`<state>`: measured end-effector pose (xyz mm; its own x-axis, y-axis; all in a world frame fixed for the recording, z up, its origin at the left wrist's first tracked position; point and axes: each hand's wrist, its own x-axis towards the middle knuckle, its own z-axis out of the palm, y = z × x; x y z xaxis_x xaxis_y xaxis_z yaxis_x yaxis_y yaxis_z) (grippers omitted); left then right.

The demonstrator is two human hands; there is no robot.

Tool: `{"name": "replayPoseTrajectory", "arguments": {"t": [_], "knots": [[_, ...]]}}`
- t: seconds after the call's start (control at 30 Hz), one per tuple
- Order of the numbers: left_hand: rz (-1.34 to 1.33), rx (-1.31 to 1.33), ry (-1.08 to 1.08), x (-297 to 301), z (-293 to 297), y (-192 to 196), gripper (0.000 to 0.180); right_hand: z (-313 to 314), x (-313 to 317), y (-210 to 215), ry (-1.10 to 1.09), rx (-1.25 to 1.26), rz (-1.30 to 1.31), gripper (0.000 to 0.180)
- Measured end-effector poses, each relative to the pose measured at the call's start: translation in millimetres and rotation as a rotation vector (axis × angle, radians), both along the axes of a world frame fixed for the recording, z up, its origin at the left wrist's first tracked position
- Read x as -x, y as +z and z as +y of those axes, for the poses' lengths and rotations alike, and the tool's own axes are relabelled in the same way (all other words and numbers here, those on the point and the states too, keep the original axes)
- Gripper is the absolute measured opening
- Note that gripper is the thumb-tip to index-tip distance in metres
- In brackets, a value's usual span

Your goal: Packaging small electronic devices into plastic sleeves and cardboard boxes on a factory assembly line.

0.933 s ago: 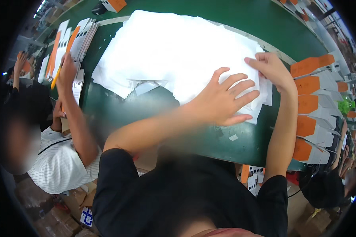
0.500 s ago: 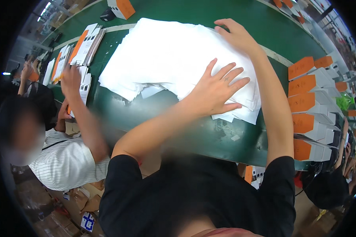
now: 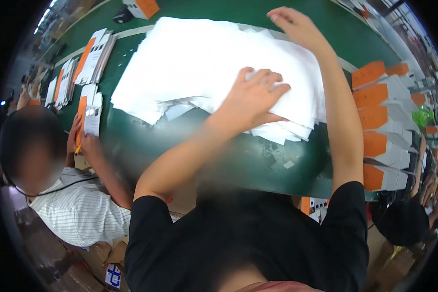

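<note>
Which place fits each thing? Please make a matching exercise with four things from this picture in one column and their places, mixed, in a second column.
Things:
1. left hand
2. right hand
3. orange-and-white boxes
4. co-worker in a striped shirt

Places:
A. in a row along the right edge of the green table
B. at the far edge of the pile of white sheets
C. seated at the person's left
D. pressed on the near part of the pile of white sheets

Pairs: 1-D, 2-B, 3-A, 4-C
</note>
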<state>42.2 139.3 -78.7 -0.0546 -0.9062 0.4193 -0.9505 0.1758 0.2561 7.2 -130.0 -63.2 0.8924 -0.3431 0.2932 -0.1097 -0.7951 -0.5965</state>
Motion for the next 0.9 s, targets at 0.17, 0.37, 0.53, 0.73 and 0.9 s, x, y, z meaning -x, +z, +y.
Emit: {"name": "replayPoseTrajectory", "arguments": {"t": [0.17, 0.37, 0.53, 0.73, 0.9], "knots": [[-0.015, 0.051, -0.018, 9, 2, 12, 0.073, -6, 75, -7, -0.402, 0.021, -0.093, 0.034], [-0.079, 0.026, -0.091, 29, -18, -7, 0.074, 14, 100, -39, -0.412, -0.678, -0.464, 0.039], [-0.148, -0.063, 0.05, 27, -22, -2, 0.072, 8, 90, -52, -0.337, -0.623, -0.445, 0.039], [0.098, -0.048, -0.217, 11, 8, 38, 0.07, 6, 91, -50, -0.391, -0.724, -0.656, 0.036], [-0.121, -0.171, -0.18, 11, 24, 14, 0.078, 11, 86, -51, -0.411, -0.705, -0.615, 0.035]]}}
